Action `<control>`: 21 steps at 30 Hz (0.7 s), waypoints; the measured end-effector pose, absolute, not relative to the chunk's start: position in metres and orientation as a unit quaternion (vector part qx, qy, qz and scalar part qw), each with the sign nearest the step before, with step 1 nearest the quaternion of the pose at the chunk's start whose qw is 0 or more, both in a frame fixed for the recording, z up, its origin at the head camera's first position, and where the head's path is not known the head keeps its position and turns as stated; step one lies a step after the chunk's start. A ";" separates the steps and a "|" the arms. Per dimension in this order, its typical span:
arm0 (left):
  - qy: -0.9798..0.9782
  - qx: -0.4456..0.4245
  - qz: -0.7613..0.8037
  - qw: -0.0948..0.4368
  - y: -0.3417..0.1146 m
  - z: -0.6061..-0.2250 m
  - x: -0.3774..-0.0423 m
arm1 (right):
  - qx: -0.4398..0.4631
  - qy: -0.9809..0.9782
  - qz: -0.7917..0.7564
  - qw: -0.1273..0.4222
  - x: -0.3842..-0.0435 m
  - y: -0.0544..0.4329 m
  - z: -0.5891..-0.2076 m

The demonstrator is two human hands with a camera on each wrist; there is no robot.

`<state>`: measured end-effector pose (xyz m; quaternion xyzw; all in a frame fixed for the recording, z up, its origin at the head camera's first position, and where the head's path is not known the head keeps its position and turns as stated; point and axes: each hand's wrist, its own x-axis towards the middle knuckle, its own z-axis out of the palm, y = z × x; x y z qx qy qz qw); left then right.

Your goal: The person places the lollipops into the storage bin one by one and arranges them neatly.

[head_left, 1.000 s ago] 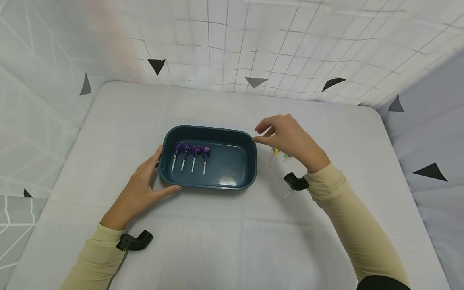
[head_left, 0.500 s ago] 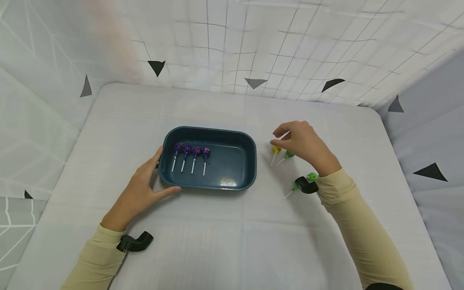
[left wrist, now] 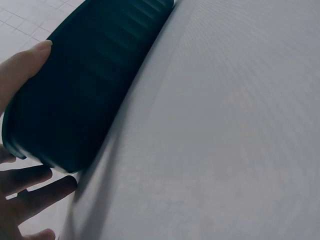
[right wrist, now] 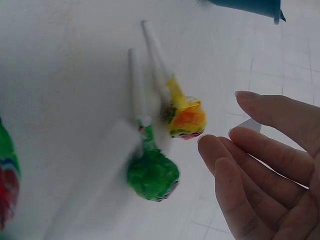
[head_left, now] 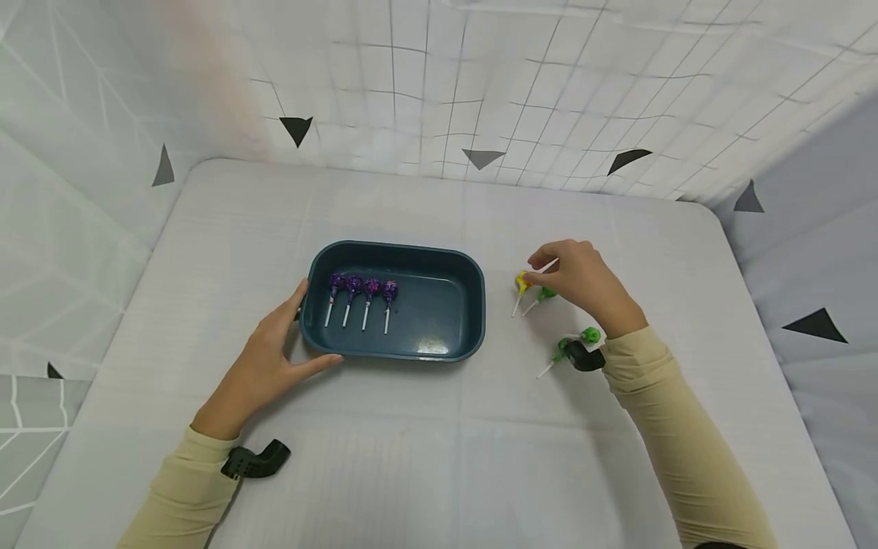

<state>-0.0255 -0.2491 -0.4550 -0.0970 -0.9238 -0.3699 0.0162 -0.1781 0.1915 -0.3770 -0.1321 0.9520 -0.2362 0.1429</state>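
Note:
A dark teal tray [head_left: 439, 305] holds a row of several purple-wrapped lollipops [head_left: 371, 287] in its left half. At its left end, my left hand [head_left: 264, 366] spreads round the corner, thumb along the near side and fingers against the end. In the left wrist view the thumb [left wrist: 30, 65] lies at the rim. My right hand [head_left: 579, 278] hovers over a yellow lollipop [head_left: 522, 280], holding nothing. The right wrist view shows its thumb and fingertips apart, just beside the yellow lollipop's head [right wrist: 187, 120]. A green lollipop [right wrist: 152, 175] lies close to it.
Two more green lollipops [head_left: 590, 335] lie nearer me, one partly hidden by the black wrist camera [head_left: 583, 355]. White cloth covers the table [head_left: 425, 442]. Behind stands a white curtain [head_left: 439, 76] with grid lines.
My right hand has moved right, away from the tray's right end, and slightly down to the yellow lollipop. More of the green lollipops shows. My left hand stays at the tray.

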 end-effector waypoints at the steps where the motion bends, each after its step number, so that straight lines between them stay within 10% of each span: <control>1: -0.924 -0.096 -0.370 0.016 -0.249 -0.455 -0.026 | -0.132 0.952 -0.235 0.142 -0.178 0.192 -0.378; 21: -0.921 -0.095 -0.378 0.020 -0.248 -0.454 -0.026 | -0.121 0.949 -0.240 0.164 -0.187 0.195 -0.404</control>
